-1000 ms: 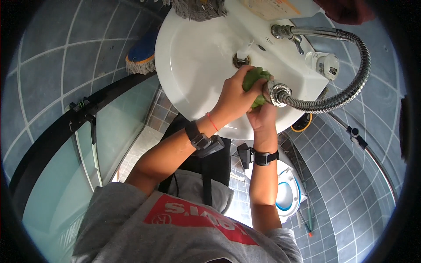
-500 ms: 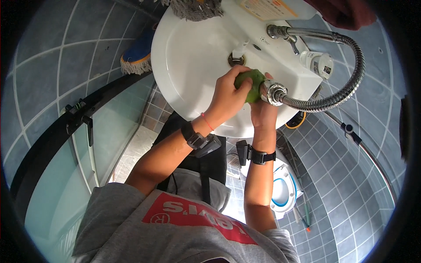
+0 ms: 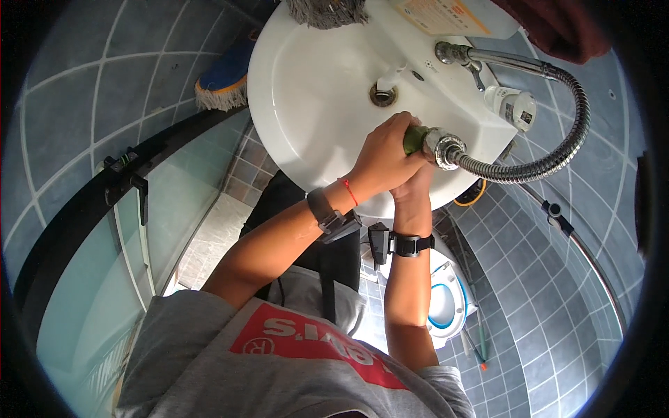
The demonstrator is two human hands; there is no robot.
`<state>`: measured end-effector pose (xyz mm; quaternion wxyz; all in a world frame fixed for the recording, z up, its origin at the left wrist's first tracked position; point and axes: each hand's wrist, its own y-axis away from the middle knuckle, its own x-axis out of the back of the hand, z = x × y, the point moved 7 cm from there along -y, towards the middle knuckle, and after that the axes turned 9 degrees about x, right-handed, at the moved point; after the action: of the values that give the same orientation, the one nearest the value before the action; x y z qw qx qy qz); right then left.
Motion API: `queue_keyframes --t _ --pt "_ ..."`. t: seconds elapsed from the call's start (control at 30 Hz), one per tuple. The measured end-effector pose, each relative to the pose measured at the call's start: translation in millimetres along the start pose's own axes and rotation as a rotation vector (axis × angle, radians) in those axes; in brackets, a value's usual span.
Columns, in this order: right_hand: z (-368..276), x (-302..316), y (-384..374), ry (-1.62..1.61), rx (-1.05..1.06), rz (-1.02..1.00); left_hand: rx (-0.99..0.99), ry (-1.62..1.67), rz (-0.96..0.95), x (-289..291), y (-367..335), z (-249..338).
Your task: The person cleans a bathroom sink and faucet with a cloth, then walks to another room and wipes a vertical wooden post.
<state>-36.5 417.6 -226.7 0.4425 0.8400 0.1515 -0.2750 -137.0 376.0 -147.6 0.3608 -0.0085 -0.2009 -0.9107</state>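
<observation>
Over the near part of the white sink (image 3: 279, 90), my left hand (image 3: 387, 150) is closed around a green fruit or vegetable (image 3: 414, 138). Its exact kind I cannot make out, since only a small part shows beside the chrome tap head (image 3: 442, 148). My right hand (image 3: 416, 180) is underneath, close against the left; its fingers are hidden by the left hand and the tap head. A flexible ribbed metal neck (image 3: 557, 164) carries the tap head and curves round to the tap base (image 3: 453, 52).
The drain (image 3: 383, 95) holds a pale stopper. A white jar (image 3: 517, 110) stands on the sink's right ledge. A grey mop head (image 3: 326, 12) hangs over the far rim; a blue one (image 3: 224, 78) is at the left. A toilet (image 3: 446, 306) is below right, a glass screen (image 3: 160, 223) left.
My left hand has turned over the green thing and covers most of it, where more showed before. The right hand's fingertips no longer show. The whole view has shifted slightly.
</observation>
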Motion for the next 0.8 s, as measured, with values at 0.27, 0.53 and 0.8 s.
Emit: queue_keyframes --t 0.27,0.53,0.8 --pt "-16.0 2.3 8.5 0.333 0.109 0.163 0.105 0.168 -0.030 -10.7 -8.8 -13.1" --pt "-33.1 -9.1 -4.4 0.383 0.258 -0.094 0.027 0.148 -0.007 -4.6 -5.1 -8.2" --pt "-13.0 -5.9 -3.2 0.019 -0.044 -0.157 -0.143 -0.327 -0.031 -4.1 0.8 4.1"
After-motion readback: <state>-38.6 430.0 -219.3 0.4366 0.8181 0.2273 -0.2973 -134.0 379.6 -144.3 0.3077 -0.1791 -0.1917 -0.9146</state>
